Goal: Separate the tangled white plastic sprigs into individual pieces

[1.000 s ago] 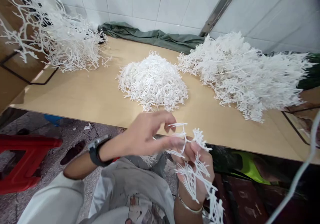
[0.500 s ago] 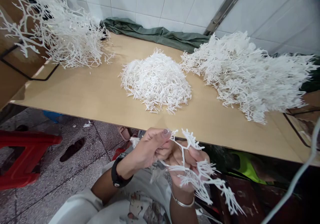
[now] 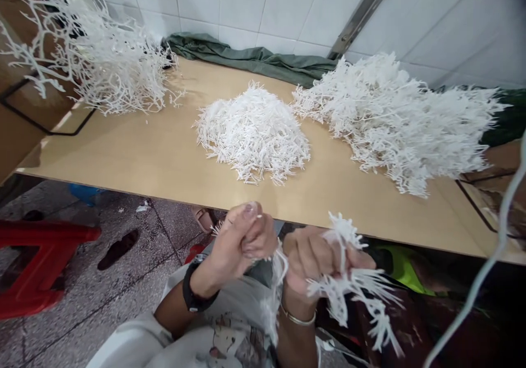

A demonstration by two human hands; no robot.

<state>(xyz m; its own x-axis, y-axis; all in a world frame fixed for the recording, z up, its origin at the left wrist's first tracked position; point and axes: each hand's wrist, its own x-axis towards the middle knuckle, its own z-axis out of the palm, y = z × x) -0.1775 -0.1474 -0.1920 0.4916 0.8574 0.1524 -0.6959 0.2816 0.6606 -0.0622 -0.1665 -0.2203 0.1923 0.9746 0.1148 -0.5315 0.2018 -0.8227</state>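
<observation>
My right hand (image 3: pixel 310 256), with a bangle at its wrist, is closed around a white branched plastic sprig (image 3: pixel 361 288), whose forked tips spread out to the right and downward. Just to its left, my left hand (image 3: pixel 242 236), wearing a black wristband, is closed with the thumb on top. Small white sprig tips (image 3: pixel 217 228) poke out behind the left fist; most of what it grips is hidden. White strands (image 3: pixel 279 269) hang between the two hands. Both hands are in front of the table's near edge, below a heap of small white sprigs (image 3: pixel 255 132).
Larger white branches (image 3: pixel 110 67) are piled at the table's (image 3: pixel 135 154) left end, and a bushy white pile (image 3: pixel 402 121) lies at the right. Green cloth (image 3: pixel 246 56) runs along the tiled wall. A red stool (image 3: pixel 41 264) stands lower left; a pale cable (image 3: pixel 485 264) crosses the right side.
My hands have moved apart: the left slightly leftward and up, the right to the right with its branched sprig. The small tip at the left thumb no longer joins the sprig.
</observation>
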